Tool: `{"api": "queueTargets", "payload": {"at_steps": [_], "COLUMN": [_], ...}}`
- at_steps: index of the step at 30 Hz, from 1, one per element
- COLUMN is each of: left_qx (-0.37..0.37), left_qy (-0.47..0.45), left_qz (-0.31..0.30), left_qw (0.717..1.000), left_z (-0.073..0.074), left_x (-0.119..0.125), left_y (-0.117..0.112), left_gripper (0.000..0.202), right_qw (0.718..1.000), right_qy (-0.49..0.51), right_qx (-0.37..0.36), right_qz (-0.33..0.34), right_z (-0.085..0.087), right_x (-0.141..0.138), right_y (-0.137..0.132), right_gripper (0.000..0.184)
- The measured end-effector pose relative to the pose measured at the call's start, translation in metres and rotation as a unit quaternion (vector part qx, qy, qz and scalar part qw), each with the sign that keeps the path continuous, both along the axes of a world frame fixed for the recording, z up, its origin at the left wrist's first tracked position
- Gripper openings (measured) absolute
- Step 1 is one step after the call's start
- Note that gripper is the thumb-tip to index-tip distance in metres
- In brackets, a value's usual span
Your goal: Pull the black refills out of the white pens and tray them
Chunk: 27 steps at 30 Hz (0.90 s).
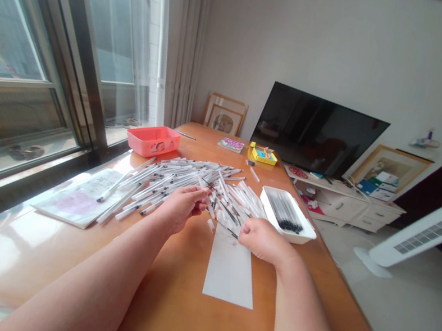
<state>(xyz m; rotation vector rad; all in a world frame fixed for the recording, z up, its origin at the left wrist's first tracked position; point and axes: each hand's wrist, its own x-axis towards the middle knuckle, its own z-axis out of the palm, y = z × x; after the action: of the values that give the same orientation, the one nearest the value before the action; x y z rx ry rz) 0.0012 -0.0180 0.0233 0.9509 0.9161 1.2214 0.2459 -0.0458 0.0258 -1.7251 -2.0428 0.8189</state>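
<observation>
A big heap of clear pen barrels (pixel 184 179) covers the middle of the wooden table (pixel 177 317). My left hand (pixel 185 205) rests at the heap's near edge, fingers curled round one of the pen barrels. My right hand (pixel 262 240) is closed in a loose fist beside a white tray (pixel 298 233) that holds several dark pen refills (pixel 285 211); a thin dark refill pokes out of the fist toward the left. A white sheet (pixel 230 272) lies flat on the table under and in front of my right hand.
A pink plastic box (pixel 152 140) stands at the far left by the window. Papers (pixel 78 200) lie at the table's left edge. A yellow box (pixel 264 155) and a small book (pixel 231 144) sit at the far end. Beyond are a TV (pixel 316 131) and a white fan (pixel 427 233).
</observation>
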Motion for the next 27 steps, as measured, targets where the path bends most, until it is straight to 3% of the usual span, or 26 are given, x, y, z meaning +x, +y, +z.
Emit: {"api": "queueTargets", "payload": {"at_steps": [5,12,22,27], "left_qx": [0.005,-0.003,-0.017,-0.008], "left_qy": [0.011,-0.044,-0.094,-0.079], "left_qz": [-0.027,-0.143,-0.13,-0.129], "left_qw": [1.0,0.989,0.987,0.988], "left_z": [-0.001,0.006,0.01,0.012], "left_x": [0.0,0.01,0.012,0.01], "left_y": [-0.002,-0.01,-0.011,-0.011], "left_gripper": [0.025,0.023,0.018,0.022], "right_qw": [0.998,0.991,0.983,0.975], "right_qy": [0.055,0.111,0.174,0.214], "right_qx": [0.015,0.056,0.046,0.059], "right_qz": [-0.037,-0.038,0.026,-0.017], "right_z": [0.009,0.013,0.011,0.014], "right_x": [0.0,-0.013,-0.025,-0.023], "right_y": [-0.003,-0.003,-0.005,-0.004], "right_gripper": [0.008,0.01,0.019,0.017]}}
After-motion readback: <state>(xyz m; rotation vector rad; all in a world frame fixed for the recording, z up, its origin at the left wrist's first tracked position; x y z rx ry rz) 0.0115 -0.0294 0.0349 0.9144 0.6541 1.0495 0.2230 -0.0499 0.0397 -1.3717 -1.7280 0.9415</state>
